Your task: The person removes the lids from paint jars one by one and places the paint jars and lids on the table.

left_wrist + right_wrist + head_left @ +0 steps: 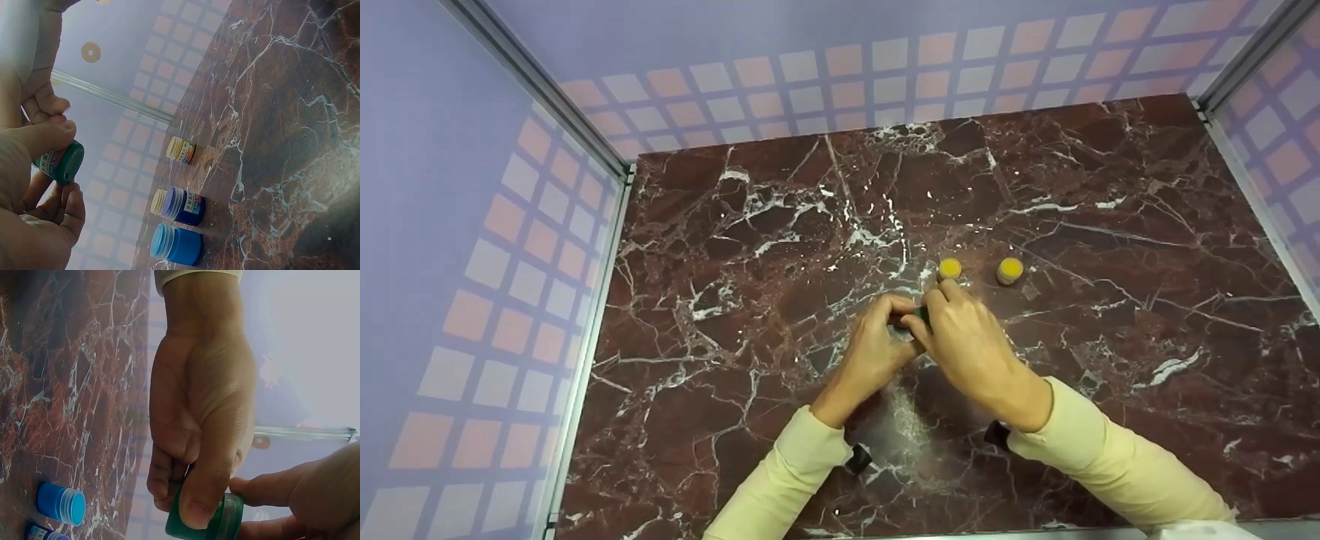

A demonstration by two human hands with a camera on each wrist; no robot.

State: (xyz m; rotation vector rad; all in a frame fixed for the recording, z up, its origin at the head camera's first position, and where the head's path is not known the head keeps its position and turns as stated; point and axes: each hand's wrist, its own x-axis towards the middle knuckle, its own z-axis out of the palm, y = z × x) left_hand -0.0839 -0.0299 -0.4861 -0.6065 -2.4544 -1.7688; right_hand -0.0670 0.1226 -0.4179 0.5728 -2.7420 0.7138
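Note:
Both hands meet at a small green paint jar [923, 316] near the middle of the marble-patterned table. My left hand [877, 345] holds the jar between thumb and fingers; in the left wrist view the green jar [70, 161] lies tilted, part of its label showing. From the other side my right hand [969, 341] grips it, and in the right wrist view the thumb [197, 514] presses flat along the green jar [183, 517]. Left fingers touch its clear ribbed end there. Much of the jar is hidden behind fingers.
Two yellow-topped jars [1010, 270] stand just beyond the hands. The left wrist view also shows a purple jar [191, 206] and a blue jar [185, 246] beside them, hidden by the hands in the head view. Tiled-pattern walls [810, 75] enclose the table.

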